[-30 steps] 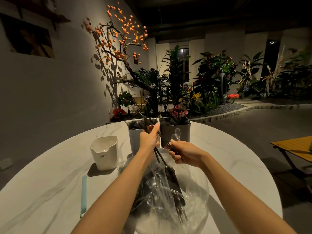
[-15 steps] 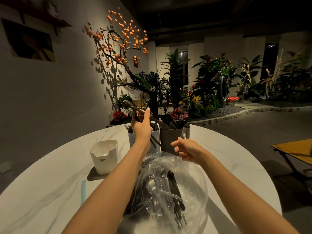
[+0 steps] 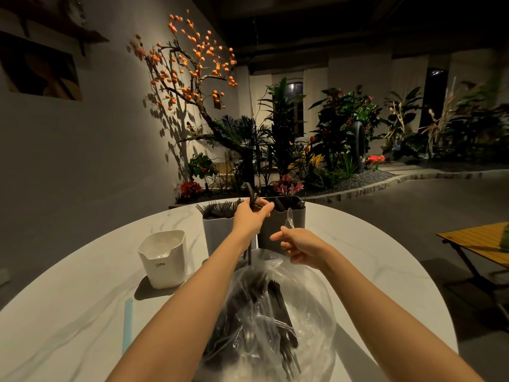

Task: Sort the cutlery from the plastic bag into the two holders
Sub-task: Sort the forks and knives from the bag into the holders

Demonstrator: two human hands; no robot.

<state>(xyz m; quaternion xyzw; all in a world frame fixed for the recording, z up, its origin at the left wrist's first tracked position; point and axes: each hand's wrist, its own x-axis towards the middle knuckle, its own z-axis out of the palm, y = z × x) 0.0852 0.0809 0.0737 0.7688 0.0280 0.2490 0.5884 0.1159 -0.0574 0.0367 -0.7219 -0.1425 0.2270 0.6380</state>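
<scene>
A clear plastic bag (image 3: 308, 307) of dark cutlery lies on the white table in front of me. Behind it stand two holders: a light grey holder (image 3: 217, 235) on the left with several dark forks in it, and a dark grey holder (image 3: 298, 219) on the right. My left hand (image 3: 252, 216) grips a few black cutlery pieces (image 3: 250, 193) upright between the two holders, their ends hanging below the wrist. My right hand (image 3: 298, 245) pinches a clear plastic spoon (image 3: 289, 217) in front of the dark holder.
A white container (image 3: 164, 259) marked CRBW stands left of the holders. A pale blue strip (image 3: 127, 323) lies near the left table edge. The round marble table (image 3: 385, 285) drops off to the right, where a wooden folding table (image 3: 479, 241) stands. Plants line the back.
My left hand has risen out of the bag with the black pieces and moved right, over the gap between the holders. My right hand rose and holds the clear spoon by the dark holder.
</scene>
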